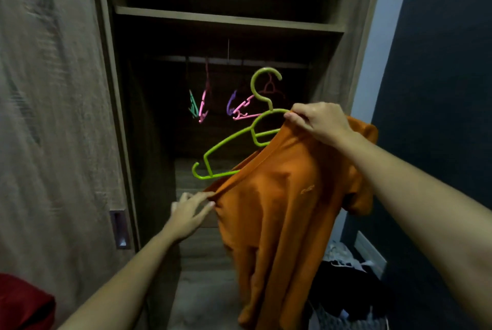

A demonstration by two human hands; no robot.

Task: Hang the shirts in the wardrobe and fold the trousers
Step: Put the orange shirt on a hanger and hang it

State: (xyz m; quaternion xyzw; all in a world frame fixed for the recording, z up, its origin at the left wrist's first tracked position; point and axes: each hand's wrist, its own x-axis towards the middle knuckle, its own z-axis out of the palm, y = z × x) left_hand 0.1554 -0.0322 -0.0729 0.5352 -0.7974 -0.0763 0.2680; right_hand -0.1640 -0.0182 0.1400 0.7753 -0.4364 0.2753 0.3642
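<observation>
Open wardrobe (354, 37) straight ahead, door (53, 117) to its left, wall (439, 90) to its right. Shelf (229, 19) across the top, rail (239, 60) below and behind it, with spare hangers (203, 101) on it. Hanger (229, 143) in front of the rail, right arm inside shirt (287, 196), left arm sticking out. Right hand (319, 122) pinches shirt at hanger's top; left hand (190, 212) pinches shirt's left edge. Clothes pile (346, 284) on floor, lower right of shirt.

Dark wall (439, 63); red cloth (24, 303) lower left
</observation>
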